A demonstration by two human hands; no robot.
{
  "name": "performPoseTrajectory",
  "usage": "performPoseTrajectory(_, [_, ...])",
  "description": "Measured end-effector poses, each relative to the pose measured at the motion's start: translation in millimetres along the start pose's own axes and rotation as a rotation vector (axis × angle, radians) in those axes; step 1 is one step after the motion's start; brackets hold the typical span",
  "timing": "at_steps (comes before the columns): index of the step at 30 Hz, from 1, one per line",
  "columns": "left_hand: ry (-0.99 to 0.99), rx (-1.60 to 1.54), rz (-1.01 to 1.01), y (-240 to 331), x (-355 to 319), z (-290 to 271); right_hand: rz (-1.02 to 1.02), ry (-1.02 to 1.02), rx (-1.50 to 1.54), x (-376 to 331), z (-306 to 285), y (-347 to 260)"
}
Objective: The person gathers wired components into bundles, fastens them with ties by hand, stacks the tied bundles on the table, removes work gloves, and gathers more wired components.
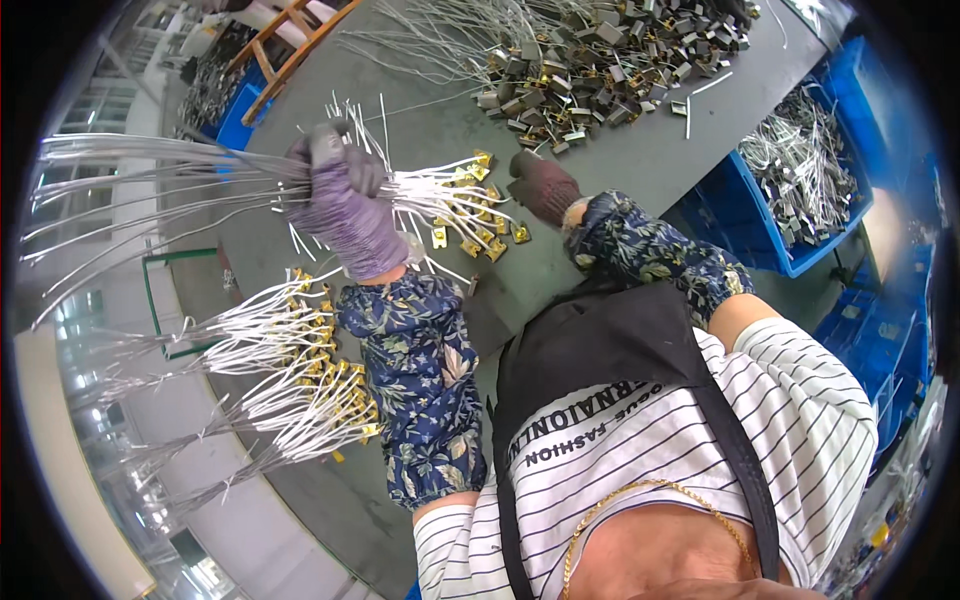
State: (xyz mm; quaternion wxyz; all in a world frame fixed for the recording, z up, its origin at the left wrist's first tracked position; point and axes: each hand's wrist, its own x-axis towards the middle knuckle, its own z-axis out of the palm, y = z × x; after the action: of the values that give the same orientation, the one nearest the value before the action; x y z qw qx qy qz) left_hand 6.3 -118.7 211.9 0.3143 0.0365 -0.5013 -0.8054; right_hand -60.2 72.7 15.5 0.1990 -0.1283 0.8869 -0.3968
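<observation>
My left hand [345, 205], in a purple glove, is closed around a bundle of thin wires [425, 192]. Their grey tails stick out to the left, while the white ends to the right of the fist carry small yellow metal pieces [482, 238]. Just right of those metal pieces is my right hand [545, 190], in a dark red glove. Its fingers are curled together, and whatever they may hold is too small or hidden to name. Both forearms wear dark blue flowered sleeves.
More bundles of white wires [285, 400] with yellow ends lie at the grey table's [540, 265] left edge. A large heap of small metal-capped pieces [600, 75] with grey wires covers its far side. On the right, a blue bin [785, 250] holds more wired pieces.
</observation>
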Motion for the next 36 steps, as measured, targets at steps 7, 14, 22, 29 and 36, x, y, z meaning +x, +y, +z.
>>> performPoseTrajectory(7, [-0.248, -0.106, -0.047, 0, 11, 0, 0.266, -0.2, 0.621, -27, -34, 31])
performPoseTrajectory(14, [-0.434, -0.107, -0.12, -15, 16, 15, -0.171, 0.004, -0.286, -35, -44, 11])
performPoseTrajectory(22, [-0.185, 0.419, 0.086, -1, -23, 34, -0.5, -0.102, -0.15, -35, -7, 4])
performPoseTrajectory(29, [-0.551, 0.007, -0.222, -10, 6, 19, -0.33, -0.249, -0.128, -50, -52, -8])
performPoseTrajectory(36, [-0.215, 0.041, -0.16, -13, 11, 39, 0.04, 0.456, 0.674, -2, -188, 21])
